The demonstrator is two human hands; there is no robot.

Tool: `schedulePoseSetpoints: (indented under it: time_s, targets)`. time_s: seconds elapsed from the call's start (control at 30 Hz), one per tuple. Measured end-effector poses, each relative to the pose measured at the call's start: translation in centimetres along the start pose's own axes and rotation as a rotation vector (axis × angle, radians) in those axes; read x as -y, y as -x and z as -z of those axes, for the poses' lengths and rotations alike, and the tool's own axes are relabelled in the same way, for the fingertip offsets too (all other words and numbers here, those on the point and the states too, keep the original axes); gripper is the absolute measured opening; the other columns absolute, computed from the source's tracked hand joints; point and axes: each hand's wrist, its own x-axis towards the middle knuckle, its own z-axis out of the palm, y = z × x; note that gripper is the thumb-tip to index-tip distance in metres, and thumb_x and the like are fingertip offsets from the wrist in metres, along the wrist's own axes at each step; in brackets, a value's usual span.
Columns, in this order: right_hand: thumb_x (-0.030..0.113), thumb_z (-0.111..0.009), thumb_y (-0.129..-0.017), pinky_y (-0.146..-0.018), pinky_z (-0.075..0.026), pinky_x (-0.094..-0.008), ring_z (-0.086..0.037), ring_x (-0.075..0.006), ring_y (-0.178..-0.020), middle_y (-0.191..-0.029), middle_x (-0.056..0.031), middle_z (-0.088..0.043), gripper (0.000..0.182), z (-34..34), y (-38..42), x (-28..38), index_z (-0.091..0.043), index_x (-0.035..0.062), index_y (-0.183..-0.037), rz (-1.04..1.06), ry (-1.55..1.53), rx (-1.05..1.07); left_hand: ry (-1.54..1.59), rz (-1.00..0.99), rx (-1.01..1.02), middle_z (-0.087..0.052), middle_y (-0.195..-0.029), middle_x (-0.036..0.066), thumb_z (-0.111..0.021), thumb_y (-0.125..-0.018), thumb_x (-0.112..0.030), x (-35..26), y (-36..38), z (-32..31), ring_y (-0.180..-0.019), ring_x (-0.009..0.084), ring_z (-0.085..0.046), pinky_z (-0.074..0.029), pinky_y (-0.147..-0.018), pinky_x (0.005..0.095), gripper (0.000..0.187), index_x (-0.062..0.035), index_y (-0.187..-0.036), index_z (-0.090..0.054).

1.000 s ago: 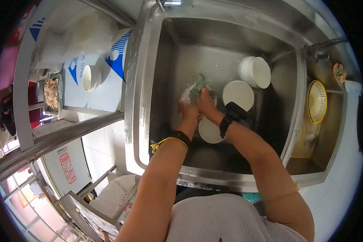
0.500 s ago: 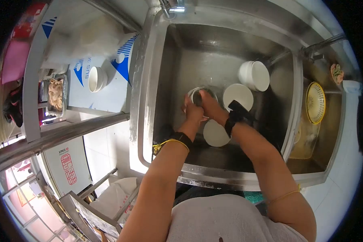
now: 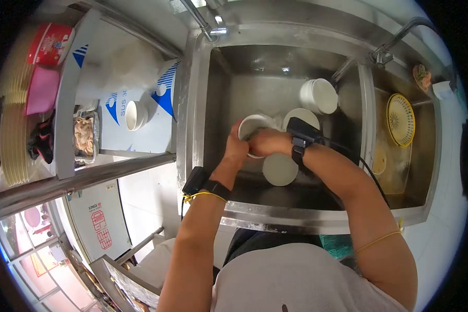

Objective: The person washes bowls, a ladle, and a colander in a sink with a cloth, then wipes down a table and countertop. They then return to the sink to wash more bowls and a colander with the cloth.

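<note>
Left hand: the left hand [image 3: 237, 149] grips the near-left rim of a white bowl [image 3: 253, 126], fingers curled over its edge.
Right hand: the right hand [image 3: 269, 142] lies across the bowl's near side, closed over something at the rim; what it holds is hidden by the fingers.
Bowl: held up inside the steel sink [image 3: 275, 208], tilted so its opening faces the camera, above the basin floor.
Wrists: a black band with a small dark unit sits on each wrist; a cable runs back along the right forearm.
In the basin: a white plate [image 3: 279, 169] lies flat just under the right wrist; a second white plate [image 3: 302, 116] shows partly behind the hand; a stack of white bowls [image 3: 318, 96] lies on its side near the far right corner.
Right basin: a yellow strainer [image 3: 401, 119] leans on its wall.
Left counter: a single white cup [image 3: 134, 115] stands on a blue and white sheet, well apart from the sink.
</note>
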Motion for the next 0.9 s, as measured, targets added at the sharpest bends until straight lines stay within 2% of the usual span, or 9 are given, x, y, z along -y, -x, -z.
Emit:
schedulePoseSetpoints:
  time_s: [0.07, 0.17, 0.27, 0.33, 0.4, 0.47, 0.57, 0.63, 0.9]
  targets:
    - [0.021, -0.045, -0.076, -0.067, -0.045, -0.0362, -0.057, -0.0275, -0.078, -0.084, -0.0111, -0.06, 0.022, 1.5, 1.8, 1.6, -0.06, 0.0072, -0.084, 0.044, 0.091, -0.077, -0.313, -0.412, -0.11, -0.036, -0.119, 0.016, -0.037, -0.067, 0.016, 0.6, -0.6, 0.2, -0.11, 0.0314, -0.038, -0.039, -0.087, 0.0383, 0.061, -0.0114, -0.121, -0.033]
    - [0.019, -0.051, -0.071, -0.065, -0.045, -0.0404, -0.057, -0.0307, -0.079, -0.079, -0.0103, -0.06, 0.018, 0.1, 3.4, 1.3, -0.06, 0.0096, -0.083, -0.293, 0.17, 0.016, -0.698, -0.514, -0.411, -0.041, -0.114, 0.015, -0.035, -0.064, 0.017, -0.3, 1.4, -0.5, -0.109, 0.0283, -0.04, -0.033, -0.091, 0.0317, 0.061, -0.0093, -0.119, -0.037]
    - [0.012, -0.053, -0.067, -0.064, -0.046, -0.0411, -0.056, -0.0306, -0.076, -0.077, -0.0133, -0.059, 0.018, -7.2, 2.5, -4.5, -0.058, 0.0058, -0.083, 0.081, 0.39, -0.05, -0.556, -0.796, -0.508, -0.042, -0.112, 0.021, -0.041, -0.063, 0.014, -0.2, 0.5, 0.9, -0.104, 0.035, -0.041, -0.038, -0.085, 0.0377, 0.058, -0.0073, -0.117, -0.038]
    - [0.007, -0.051, -0.065, -0.063, -0.046, -0.0404, -0.055, -0.0304, -0.078, -0.076, -0.0154, -0.058, 0.02, -8.8, 2.6, -4.4, -0.056, 0.0015, -0.083, -0.38, 0.098, -0.342, -0.427, -0.8, -0.498, -0.043, -0.111, 0.02, -0.042, -0.065, 0.012, 0.9, -0.4, 1.3, -0.103, 0.0338, -0.043, -0.038, -0.086, 0.0373, 0.055, -0.0062, -0.116, -0.038]
    - [0.007, -0.051, -0.064, -0.065, -0.045, -0.0396, -0.054, -0.0312, -0.079, -0.077, -0.0158, -0.057, 0.02, -11.8, 1.7, -4.7, -0.055, 0.0005, -0.083, -0.311, 0.164, -0.481, -0.304, -0.805, -0.471, -0.043, -0.111, 0.02, -0.042, -0.067, 0.011, 1.2, -0.6, 1.0, -0.102, 0.0327, -0.044, -0.037, -0.086, 0.0368, 0.052, -0.0051, -0.116, -0.038]
    - [0.006, -0.051, -0.064, -0.067, -0.045, -0.0389, -0.053, -0.0321, -0.081, -0.077, -0.0161, -0.056, 0.02, -13.3, 1.8, -5.7, -0.054, -0.0006, -0.082, -0.25, 0.235, -0.617, 0.173, -0.31, -0.357, -0.045, -0.108, 0.018, -0.041, -0.073, 0.007, 0.3, 0.7, 0.0, -0.099, 0.0283, -0.047, -0.046, -0.076, 0.0353, 0.041, -0.0017, -0.113, -0.038]
    - [0.005, -0.051, -0.064, -0.067, -0.043, -0.0377, -0.052, -0.0326, -0.077, -0.08, -0.0156, -0.053, 0.02, -12.2, 3.0, -6.8, -0.052, 0.0022, -0.083, 0.012, 0.22, -0.546, 0.518, -0.209, -0.342, -0.05, -0.1, 0.015, -0.04, -0.077, 0.001, -0.6, 2.1, -1.3, -0.087, 0.0232, -0.054, -0.051, -0.059, 0.0285, 0.031, 0.0006, -0.107, -0.041]
    - [0.002, -0.051, -0.063, -0.067, -0.042, -0.037, -0.05, -0.032, -0.075, -0.084, -0.0153, -0.049, 0.022, -8.2, 4.7, -5.1, -0.05, 0.0033, -0.085, -0.296, -0.249, -0.348, 0.571, -0.151, -0.223, -0.052, -0.09, 0.013, -0.042, -0.077, -0.001, -0.1, 1.2, -0.6, -0.074, 0.0206, -0.055, -0.049, -0.051, 0.0251, 0.025, 0.0003, -0.102, -0.044]
    - [0.004, -0.055, -0.063, -0.068, -0.042, -0.0356, -0.048, -0.029, -0.079, -0.092, -0.0119, -0.05, 0.022, 1.4, 9.1, 7.7, -0.051, 0.0065, -0.084, 0.174, -0.108, -1.104, 1.042, 0.256, 0.323, -0.057, -0.084, 0.007, -0.037, -0.082, -0.011, -0.4, 3.7, -2.5, -0.064, 0.0138, -0.055, -0.047, -0.054, 0.026, 0.02, -0.0083, -0.096, -0.05]
